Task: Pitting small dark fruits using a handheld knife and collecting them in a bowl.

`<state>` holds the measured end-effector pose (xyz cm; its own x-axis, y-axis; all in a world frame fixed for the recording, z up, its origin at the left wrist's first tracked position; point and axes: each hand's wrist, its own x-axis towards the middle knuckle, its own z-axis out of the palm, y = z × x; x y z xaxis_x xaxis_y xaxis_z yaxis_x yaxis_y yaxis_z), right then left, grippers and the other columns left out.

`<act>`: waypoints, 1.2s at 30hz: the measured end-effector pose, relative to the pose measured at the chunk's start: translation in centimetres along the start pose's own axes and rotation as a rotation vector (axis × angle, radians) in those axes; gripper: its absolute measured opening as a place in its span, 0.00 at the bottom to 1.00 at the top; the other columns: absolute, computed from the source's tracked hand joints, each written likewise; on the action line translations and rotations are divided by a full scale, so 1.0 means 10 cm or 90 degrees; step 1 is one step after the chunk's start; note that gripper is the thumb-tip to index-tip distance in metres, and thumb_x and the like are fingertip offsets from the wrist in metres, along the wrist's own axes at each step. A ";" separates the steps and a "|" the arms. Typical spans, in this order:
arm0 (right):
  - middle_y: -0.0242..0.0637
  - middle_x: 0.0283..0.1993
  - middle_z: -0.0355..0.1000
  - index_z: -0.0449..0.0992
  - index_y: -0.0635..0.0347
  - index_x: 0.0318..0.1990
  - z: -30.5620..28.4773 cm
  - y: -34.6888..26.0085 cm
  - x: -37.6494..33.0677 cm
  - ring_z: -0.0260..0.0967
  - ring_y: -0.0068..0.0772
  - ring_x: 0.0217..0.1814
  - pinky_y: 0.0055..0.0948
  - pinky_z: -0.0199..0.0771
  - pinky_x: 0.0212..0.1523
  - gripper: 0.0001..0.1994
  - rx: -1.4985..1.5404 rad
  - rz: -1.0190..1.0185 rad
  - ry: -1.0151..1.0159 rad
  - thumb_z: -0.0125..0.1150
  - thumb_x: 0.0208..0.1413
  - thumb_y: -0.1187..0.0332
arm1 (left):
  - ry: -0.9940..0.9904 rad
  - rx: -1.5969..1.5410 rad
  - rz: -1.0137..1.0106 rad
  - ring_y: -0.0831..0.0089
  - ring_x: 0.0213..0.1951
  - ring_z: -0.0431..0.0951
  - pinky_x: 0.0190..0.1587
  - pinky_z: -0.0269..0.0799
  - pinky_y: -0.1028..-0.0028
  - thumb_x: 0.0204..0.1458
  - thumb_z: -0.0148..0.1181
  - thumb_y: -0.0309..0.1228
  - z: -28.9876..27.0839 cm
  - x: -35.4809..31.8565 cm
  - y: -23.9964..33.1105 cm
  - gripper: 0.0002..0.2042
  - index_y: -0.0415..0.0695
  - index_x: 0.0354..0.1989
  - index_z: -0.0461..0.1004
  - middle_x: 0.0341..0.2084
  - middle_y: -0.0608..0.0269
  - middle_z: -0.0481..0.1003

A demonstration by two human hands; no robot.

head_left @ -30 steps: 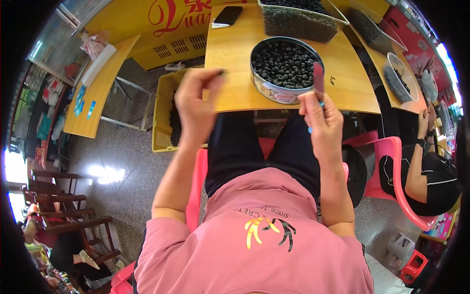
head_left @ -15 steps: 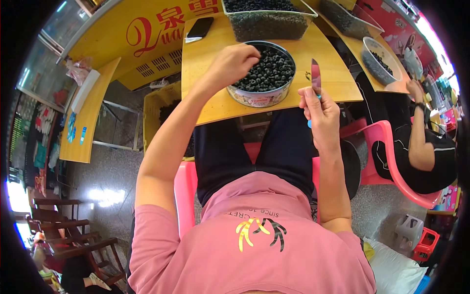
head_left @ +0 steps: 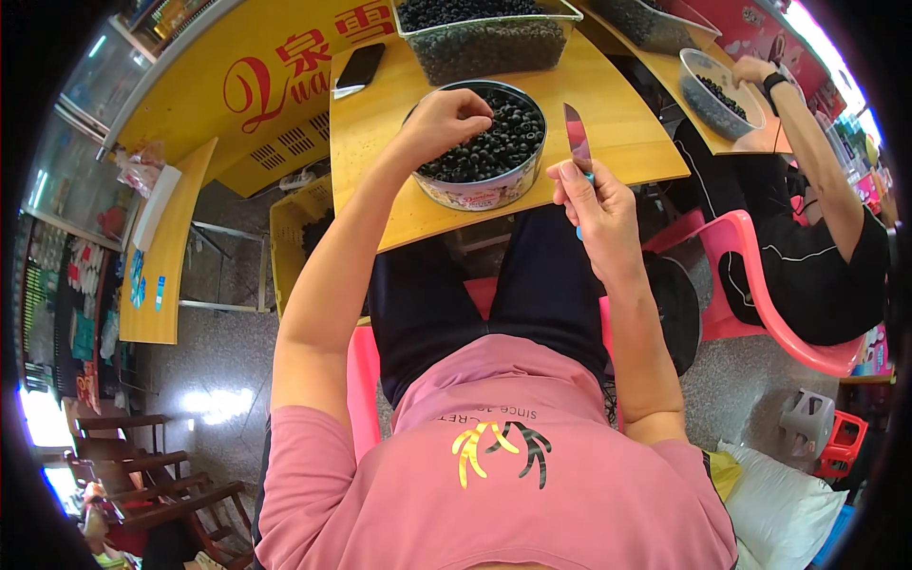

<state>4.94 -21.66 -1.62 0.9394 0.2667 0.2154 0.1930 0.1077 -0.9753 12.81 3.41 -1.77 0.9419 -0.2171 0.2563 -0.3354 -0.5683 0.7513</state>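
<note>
A round tub (head_left: 480, 197) with a printed side stands near the table's front edge, filled with small, dark, round pieces (head_left: 503, 144) like berries or nuts; their exact kind is unclear. Over the tub's left side my left hand (head_left: 445, 125) is bent with thumb and fingertips together, just above the pieces. Whatever it may pinch is hidden. To the right of the tub, my right hand (head_left: 605, 211) grips a small knife (head_left: 577, 136) by its blue handle. The blade points up and away from me, apart from the tub.
Behind the tub, a clear rectangular bin (head_left: 484, 55) holds more dark pieces. A black phone (head_left: 362, 65) lies at the table's far left. On the right, another person's arm (head_left: 807, 133) reaches to a bowl (head_left: 719, 109) of similar pieces. A yellow crate (head_left: 288, 228) sits below left.
The view has shifted, so the table sits further left. My left hand stays over the tub and the knife stays in my right. The other person's hand has risen to the bowl.
</note>
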 end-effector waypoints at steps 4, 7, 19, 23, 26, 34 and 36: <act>0.27 0.28 0.69 0.77 0.64 0.43 0.04 0.08 0.03 0.57 0.11 0.25 0.13 0.56 0.25 0.13 0.024 0.024 0.009 0.56 0.63 0.63 | 0.004 -0.265 -0.044 0.85 0.28 0.71 0.32 0.66 0.83 0.55 0.60 0.29 -0.03 -0.41 0.49 0.10 0.38 0.43 0.75 0.27 0.72 0.74; 0.24 0.28 0.71 0.78 0.61 0.43 0.18 0.10 0.01 0.56 0.09 0.24 0.13 0.54 0.25 0.13 0.081 0.039 -0.009 0.59 0.61 0.60 | 0.016 -0.376 -0.025 0.84 0.30 0.72 0.34 0.66 0.82 0.56 0.59 0.27 0.06 -0.69 0.65 0.09 0.38 0.43 0.74 0.27 0.70 0.74; 0.30 0.32 0.74 0.76 0.62 0.44 0.32 -0.05 -0.11 0.59 0.12 0.26 0.15 0.58 0.26 0.10 0.189 0.038 -0.050 0.61 0.60 0.66 | 0.219 -0.537 0.017 0.80 0.31 0.72 0.36 0.67 0.79 0.57 0.58 0.23 0.55 -1.14 0.80 0.09 0.37 0.45 0.72 0.31 0.65 0.74; 0.29 0.31 0.73 0.76 0.61 0.44 0.32 -0.04 -0.12 0.58 0.12 0.25 0.15 0.58 0.25 0.09 0.183 0.034 -0.055 0.62 0.59 0.67 | 0.245 -0.541 -0.008 0.84 0.32 0.74 0.34 0.70 0.83 0.56 0.60 0.24 0.59 -1.16 0.83 0.09 0.38 0.44 0.73 0.33 0.65 0.77; 0.27 0.30 0.72 0.76 0.60 0.42 0.31 -0.08 -0.12 0.57 0.11 0.24 0.14 0.57 0.25 0.08 0.201 0.040 -0.072 0.63 0.59 0.67 | 0.229 -0.560 -0.031 0.83 0.31 0.74 0.34 0.71 0.83 0.56 0.61 0.25 0.59 -1.19 0.81 0.10 0.38 0.45 0.73 0.33 0.64 0.77; 0.22 0.28 0.70 0.75 0.57 0.38 0.27 -0.08 -0.10 0.54 0.07 0.23 0.12 0.53 0.22 0.06 0.142 0.015 -0.113 0.62 0.58 0.66 | 0.182 -0.608 -0.086 0.83 0.31 0.74 0.34 0.71 0.83 0.56 0.61 0.25 0.59 -1.24 0.88 0.10 0.38 0.45 0.74 0.31 0.66 0.77; 0.22 0.28 0.69 0.75 0.57 0.38 0.27 -0.09 -0.11 0.54 0.07 0.23 0.12 0.53 0.22 0.06 0.142 0.027 -0.114 0.62 0.59 0.66 | 0.192 -0.530 -0.073 0.83 0.32 0.74 0.35 0.71 0.83 0.56 0.60 0.24 0.59 -1.27 0.88 0.09 0.38 0.44 0.75 0.31 0.67 0.77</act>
<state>2.97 -19.42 -0.89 0.8765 0.4385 0.1988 0.0683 0.2955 -0.9529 -2.20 -3.54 -2.01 0.9728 0.0906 0.2132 -0.2280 0.2124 0.9502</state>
